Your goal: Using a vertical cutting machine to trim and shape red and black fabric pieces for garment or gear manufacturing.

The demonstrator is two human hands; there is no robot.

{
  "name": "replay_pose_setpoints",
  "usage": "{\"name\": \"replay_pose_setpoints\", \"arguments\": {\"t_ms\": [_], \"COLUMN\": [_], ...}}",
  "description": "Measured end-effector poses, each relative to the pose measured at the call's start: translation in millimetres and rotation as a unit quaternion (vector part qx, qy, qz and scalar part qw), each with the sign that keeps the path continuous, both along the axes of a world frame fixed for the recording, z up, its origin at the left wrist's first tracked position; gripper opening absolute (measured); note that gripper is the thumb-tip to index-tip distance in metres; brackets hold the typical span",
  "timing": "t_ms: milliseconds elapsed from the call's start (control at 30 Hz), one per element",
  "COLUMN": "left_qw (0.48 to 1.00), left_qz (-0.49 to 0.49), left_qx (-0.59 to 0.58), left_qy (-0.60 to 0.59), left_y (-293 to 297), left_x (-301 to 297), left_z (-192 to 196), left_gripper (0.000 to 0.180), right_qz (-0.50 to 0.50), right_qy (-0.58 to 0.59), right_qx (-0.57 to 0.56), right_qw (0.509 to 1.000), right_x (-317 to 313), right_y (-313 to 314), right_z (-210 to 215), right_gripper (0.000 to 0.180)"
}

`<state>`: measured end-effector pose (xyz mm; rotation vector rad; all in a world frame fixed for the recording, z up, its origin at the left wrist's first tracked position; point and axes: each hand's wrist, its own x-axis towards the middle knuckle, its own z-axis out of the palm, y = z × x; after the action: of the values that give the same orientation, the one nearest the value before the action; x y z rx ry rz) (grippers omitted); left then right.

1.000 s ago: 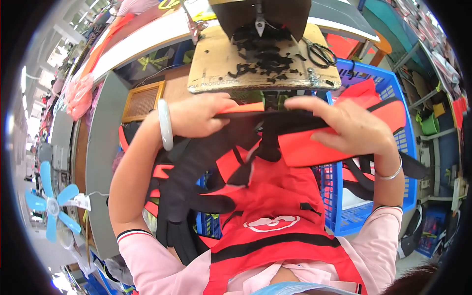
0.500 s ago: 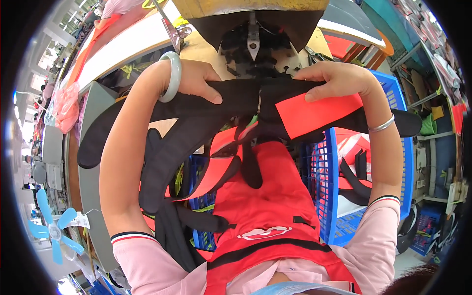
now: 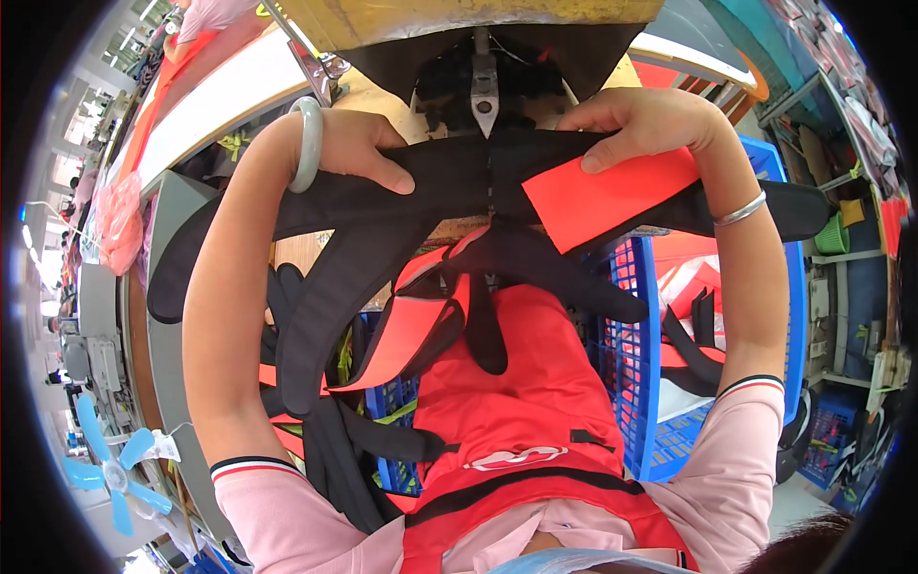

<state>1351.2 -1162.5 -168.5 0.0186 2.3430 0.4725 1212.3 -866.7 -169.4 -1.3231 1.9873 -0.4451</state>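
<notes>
A black padded fabric strap (image 3: 435, 187) stretches crosswise in front of me, with a seam across its middle just below a pointed metal tip (image 3: 485, 110). My left hand (image 3: 359, 148) holds its left part, thumb on top and fingers mostly hidden beneath. On the other side, my right hand (image 3: 645, 129) grips the strap, its thumb pressed on a coral-red fabric patch (image 3: 612, 196) that lies over the black cloth. More black strap ends and a coral-red strip (image 3: 406, 335) hang below, over my red apron (image 3: 516, 402).
Above the tip is a machine head with a worn yellow cover (image 3: 488, 24). A blue plastic basket (image 3: 650, 421) with red and black pieces stands at my right. At the left are a grey cabinet side (image 3: 167, 258), a white tabletop (image 3: 229, 86) and a blue fan (image 3: 113, 469).
Both hands have shifted slightly away from me and to the left with the strap, bringing its seam closer under the metal tip. A black strap end now hangs out toward the basket.
</notes>
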Motion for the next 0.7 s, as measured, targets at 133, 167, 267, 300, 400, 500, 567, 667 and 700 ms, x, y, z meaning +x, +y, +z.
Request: {"name": "replay_pose_setpoints", "arguments": {"t_ms": [133, 167, 267, 300, 400, 500, 567, 667, 700], "left_qw": [1.000, 1.000, 1.000, 1.000, 0.999, 0.998, 0.998, 0.981, 0.959], "left_qz": [-0.004, 0.001, 0.011, 0.014, 0.020, 0.029, 0.036, 0.151, 0.175], "left_qx": [-0.009, 0.001, 0.005, 0.015, 0.039, 0.031, 0.009, 0.116, 0.223], "left_qy": [-0.008, -0.001, 0.006, 0.008, 0.018, 0.041, 0.056, 0.041, 0.032], "left_y": [-3, -5, -9, -9, -9, -6, -5, -36, -32], "left_x": [-3, -4, -7, -7, -4, 1, 9, 33, 45], "left_z": [-1, -4, -7, -8, -8, -7, -6, -23, -34], "left_gripper": [0.054, 0.054, 0.056, 0.058, 0.060, 0.058, 0.056, 0.036, 0.036], "right_qz": [-0.006, 0.003, -0.001, -0.013, -0.015, -0.037, -0.034, -0.029, -0.027], "right_qy": [-0.001, -0.059, -0.113, -0.110, -0.044, -0.032, -0.066, -0.112, -0.131], "right_qx": [-0.033, -0.019, -0.020, -0.033, -0.046, -0.040, -0.030, -0.028, -0.033], "right_qw": [0.999, 0.998, 0.993, 0.993, 0.998, 0.998, 0.997, 0.993, 0.991], "right_x": [-8, -12, -19, -19, -15, -7, -12, -6, 0], "right_y": [3, 1, -1, -1, 0, 5, 12, 25, 29], "right_z": [-6, -6, -11, -13, -9, -5, -8, -9, -13], "right_gripper": [0.054, 0.055, 0.055, 0.054, 0.052, 0.052, 0.051, 0.049, 0.048]}}
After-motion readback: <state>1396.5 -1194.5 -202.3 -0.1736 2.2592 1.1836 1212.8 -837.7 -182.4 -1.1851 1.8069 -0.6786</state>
